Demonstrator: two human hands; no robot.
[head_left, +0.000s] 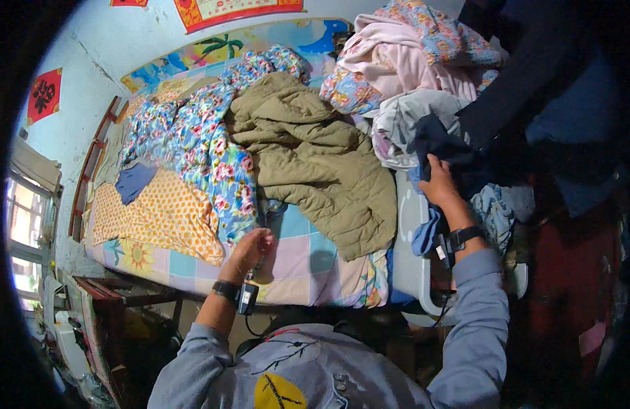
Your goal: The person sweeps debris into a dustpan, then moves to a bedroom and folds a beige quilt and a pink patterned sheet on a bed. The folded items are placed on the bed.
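My right hand [438, 180] is at the pile on the right, its fingers against a dark navy cloth [437, 138] that lies over grey and white clothing [414, 110]. Whether the fingers grip the cloth is not clear. Below that hand, a blue cloth [425, 232] hangs over the rim of a pale plastic basket [423, 276]. Over the near part of the bed hovers my left hand [255, 249], its fingers loosely curled, with no item visible in it. It is beside a blue floral garment [228, 174]. An olive quilted cover [315, 158] lies crumpled between the hands.
On the left of the bed are an orange-dotted cloth [156, 214] and a small blue cloth [135, 183]. Pink and floral bedding [391, 56] is heaped at the back right. A wooden table [115, 289] stands at the lower left, near the window. Light blue denim [493, 209] lies right of the basket.
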